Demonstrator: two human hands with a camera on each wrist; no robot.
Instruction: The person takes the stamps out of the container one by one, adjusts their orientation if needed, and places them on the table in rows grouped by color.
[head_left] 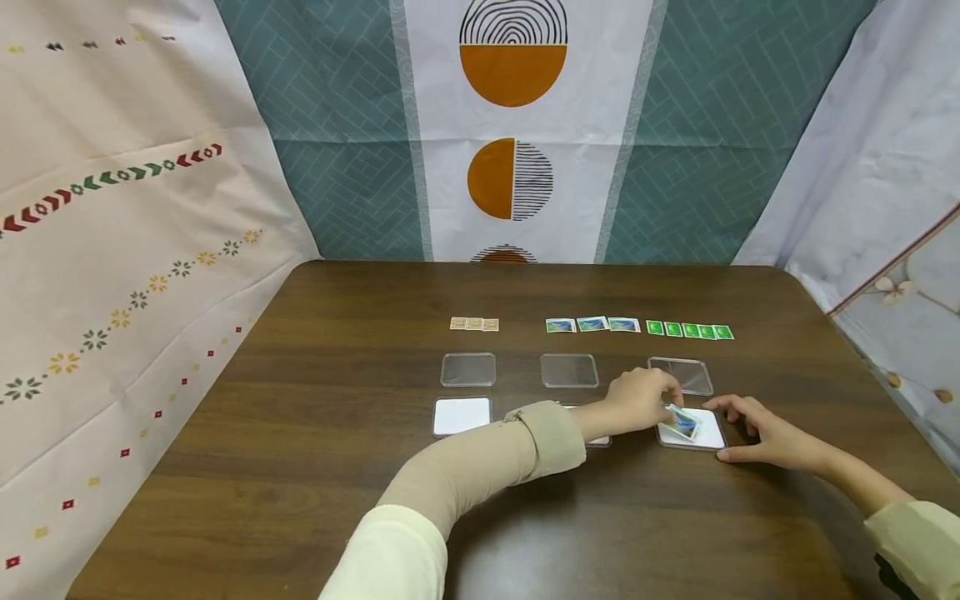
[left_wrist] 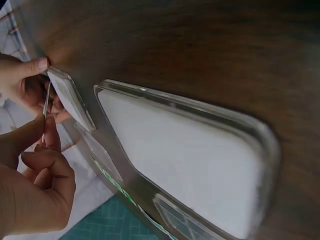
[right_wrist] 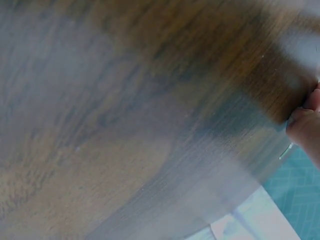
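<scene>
My left hand (head_left: 637, 400) pinches a small stamp-like card (head_left: 684, 423) with a blue-and-green picture, tilted above the right-hand clear plastic case (head_left: 711, 435), which has a white inside. In the left wrist view the card (left_wrist: 46, 102) appears edge-on between thumb and finger. My right hand (head_left: 765, 433) holds that case at its right side, thumb at the near corner and a finger at the far one. Only the right hand's fingertips (right_wrist: 305, 122) show in the right wrist view. A middle white case (left_wrist: 180, 155) lies partly under my left forearm in the head view.
Another white-filled case (head_left: 461, 416) lies at the left. Three clear lids (head_left: 468, 370) form a row behind the cases. Farther back are three tan stamps (head_left: 475, 324), three landscape stamps (head_left: 592, 324) and several green stamps (head_left: 691, 331). Curtains stand around the wooden table (head_left: 300, 467).
</scene>
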